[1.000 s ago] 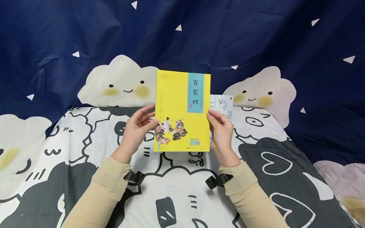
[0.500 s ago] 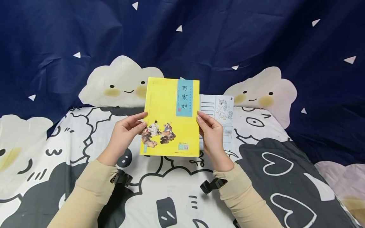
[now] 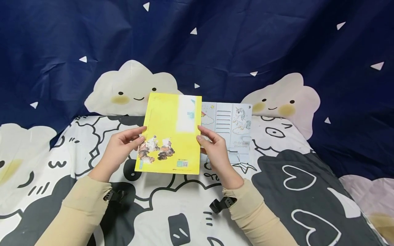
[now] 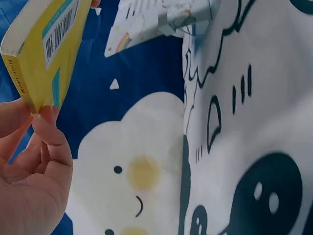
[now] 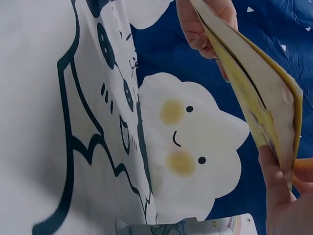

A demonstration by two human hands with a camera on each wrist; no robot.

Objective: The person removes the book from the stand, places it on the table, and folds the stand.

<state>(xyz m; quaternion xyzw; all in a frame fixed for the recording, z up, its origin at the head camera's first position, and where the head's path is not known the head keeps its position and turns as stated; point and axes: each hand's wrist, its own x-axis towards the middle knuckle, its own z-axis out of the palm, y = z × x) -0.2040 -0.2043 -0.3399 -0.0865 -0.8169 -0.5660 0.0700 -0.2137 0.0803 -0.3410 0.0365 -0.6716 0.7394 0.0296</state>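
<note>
A yellow book [image 3: 164,136] with Chinese-style figures on its cover is held up, tilted, over the patterned cloth. Glare whitens its title panel. My left hand [image 3: 121,148] pinches the book's left edge, thumb in front. On the opposite edge my right hand [image 3: 217,153] pinches it the same way. A barcode on the back cover shows on the book [image 4: 56,39] in the left wrist view. From the right wrist the page edges of the book [image 5: 259,93] are visible, a narrow gap between the pages. Behind and right of it stands a pale unicorn-printed slotted panel [image 3: 241,119], partly hidden.
A black-and-white cartoon cloth [image 3: 184,205] covers the surface below the hands. Dark blue fabric [image 3: 215,41] with white triangles and smiling clouds hangs behind. Black straps with small devices [image 3: 223,204] are on both wrists.
Both hands have carried the book left and lowered it, tilting its top back. More of the unicorn panel now shows, and glare has spread over the title.
</note>
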